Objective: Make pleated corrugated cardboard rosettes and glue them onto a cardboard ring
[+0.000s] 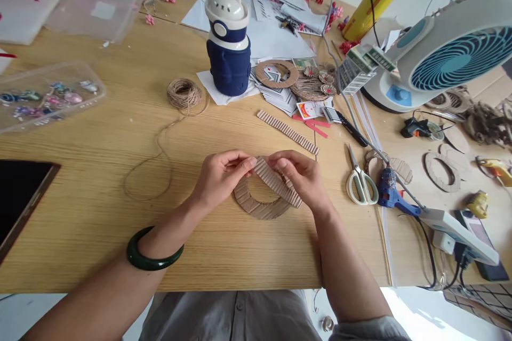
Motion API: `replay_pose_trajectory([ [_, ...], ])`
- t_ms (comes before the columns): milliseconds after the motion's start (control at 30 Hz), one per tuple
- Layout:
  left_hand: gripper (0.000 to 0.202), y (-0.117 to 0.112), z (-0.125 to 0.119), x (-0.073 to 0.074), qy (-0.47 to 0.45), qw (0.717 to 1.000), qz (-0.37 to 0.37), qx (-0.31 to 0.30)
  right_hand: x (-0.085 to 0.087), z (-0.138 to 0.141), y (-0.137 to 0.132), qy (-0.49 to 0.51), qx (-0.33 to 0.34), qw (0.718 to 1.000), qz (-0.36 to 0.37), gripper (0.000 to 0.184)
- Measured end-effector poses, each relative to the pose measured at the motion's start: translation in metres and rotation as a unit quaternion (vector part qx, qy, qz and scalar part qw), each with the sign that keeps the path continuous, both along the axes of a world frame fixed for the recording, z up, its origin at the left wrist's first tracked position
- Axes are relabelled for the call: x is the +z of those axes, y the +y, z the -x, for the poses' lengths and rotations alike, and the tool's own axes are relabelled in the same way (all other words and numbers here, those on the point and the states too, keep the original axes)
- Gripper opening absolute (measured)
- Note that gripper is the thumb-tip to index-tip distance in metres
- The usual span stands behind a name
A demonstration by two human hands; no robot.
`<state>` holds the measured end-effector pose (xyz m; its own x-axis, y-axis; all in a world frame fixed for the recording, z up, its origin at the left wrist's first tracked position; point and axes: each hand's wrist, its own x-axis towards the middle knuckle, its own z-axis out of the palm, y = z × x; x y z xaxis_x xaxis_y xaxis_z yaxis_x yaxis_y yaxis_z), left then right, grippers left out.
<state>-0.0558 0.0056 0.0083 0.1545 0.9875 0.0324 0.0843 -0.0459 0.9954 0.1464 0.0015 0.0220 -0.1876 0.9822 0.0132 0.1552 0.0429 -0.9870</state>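
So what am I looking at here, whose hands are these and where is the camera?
No machine here: a person works with two bare hands. The one picture comes from a camera worn on the head, looking down at a wooden table. The left hand and right hand together hold a ribbed cardboard strip over a cardboard ring lying on the table. The left wrist wears a green bangle. Around them lie scissors, a blue glue gun, a twine ball, a second strip, a blue bottle and a fan.
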Motion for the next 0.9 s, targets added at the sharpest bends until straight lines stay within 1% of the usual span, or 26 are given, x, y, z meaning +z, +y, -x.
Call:
replay_pose_trajectory([
  [33,0.021,-0.002,-0.002,0.000,0.001,1.000,-0.001,0.005,0.000,0.004,-0.002,0.020,0.010,0.999,0.036,0.034],
  [100,0.022,-0.004,-0.004,0.001,0.008,1.000,-0.006,0.014,-0.005,0.012,-0.003,0.051,0.017,0.996,0.077,0.039],
  [233,0.022,-0.005,-0.006,0.002,0.028,1.000,0.015,0.004,-0.013,0.018,-0.003,0.110,0.004,0.988,0.105,0.036],
  [300,0.022,-0.004,-0.005,0.003,0.029,0.999,0.028,-0.011,-0.012,0.017,-0.003,0.134,0.007,0.983,0.122,0.033],
  [400,0.018,-0.004,-0.003,0.001,0.033,0.999,0.024,-0.027,-0.008,0.016,-0.003,0.148,0.009,0.979,0.138,0.031],
  [500,0.015,-0.006,-0.003,0.001,0.031,0.999,0.020,-0.015,-0.007,0.016,-0.003,0.153,0.010,0.977,0.146,0.032],
  [567,0.014,-0.007,-0.004,0.001,0.038,0.999,0.005,0.000,-0.009,0.017,-0.002,0.164,0.015,0.975,0.146,0.031],
  [700,0.012,-0.010,-0.006,0.005,0.089,0.995,-0.049,0.018,-0.010,0.017,-0.003,0.182,0.033,0.973,0.141,0.028],
  [800,0.013,-0.011,-0.007,0.007,0.118,0.988,-0.092,0.029,-0.010,0.017,-0.003,0.175,0.030,0.974,0.140,0.030],
  [900,0.014,-0.011,-0.007,0.007,0.135,0.983,-0.119,0.034,-0.009,0.017,-0.002,0.160,0.022,0.978,0.133,0.033],
])
